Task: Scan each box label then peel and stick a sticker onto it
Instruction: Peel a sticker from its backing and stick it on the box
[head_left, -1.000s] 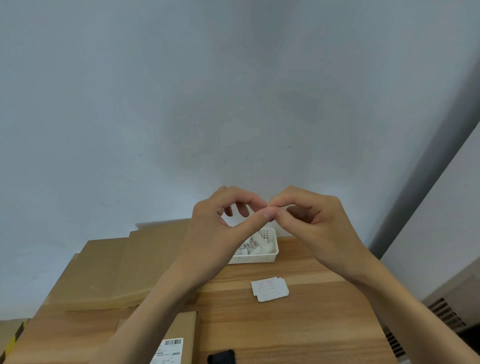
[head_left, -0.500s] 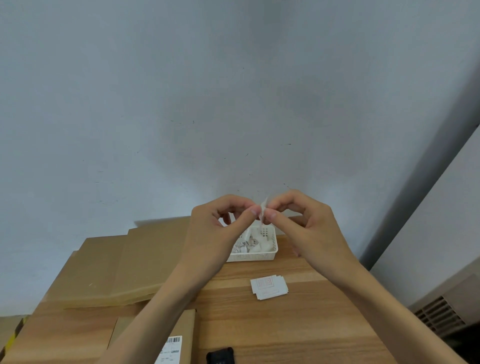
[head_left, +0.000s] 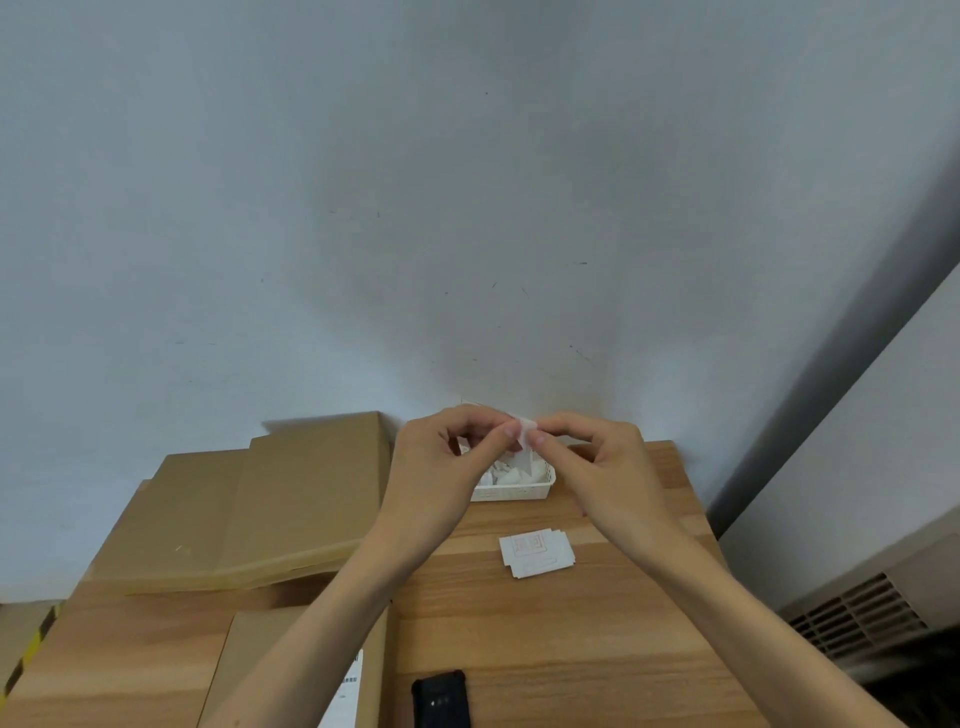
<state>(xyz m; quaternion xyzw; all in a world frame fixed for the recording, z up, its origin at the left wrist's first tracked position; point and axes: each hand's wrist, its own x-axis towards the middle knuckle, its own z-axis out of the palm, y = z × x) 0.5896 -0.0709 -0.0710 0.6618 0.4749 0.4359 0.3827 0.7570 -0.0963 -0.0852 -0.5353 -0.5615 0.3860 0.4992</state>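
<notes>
— White paper is seen pinched between both hands: what exactly is held?

— A small white sticker (head_left: 525, 434) is held above the far edge of the wooden tabletop (head_left: 597, 623). It is pinched by the thumb and forefinger of the left hand (head_left: 441, 467) on one side and by the thumb and forefinger of the right hand (head_left: 608, 467) on the other. The fingertips of the two hands are brought almost together over it, with the remaining fingers curled.

— What is found beneath the hands?

— A white basket (head_left: 514, 491) filled with scraps of white paper is set against the wall (head_left: 467, 208), partly hidden by the hands. Nearer on the tabletop, a small stack of white sticker sheets (head_left: 536, 552) printed in faint red is laid flat, well apart from both hands.

— And the box to be labelled?

— A cardboard box (head_left: 249, 665) is placed at the near left, under the left forearm, and a white label (head_left: 347, 696) with dark print is seen on its top. A black scanner (head_left: 440, 699) is laid just beside the box, to its right. Flat brown cardboard pieces (head_left: 249, 499) are stacked at the far left, against the wall.
</notes>
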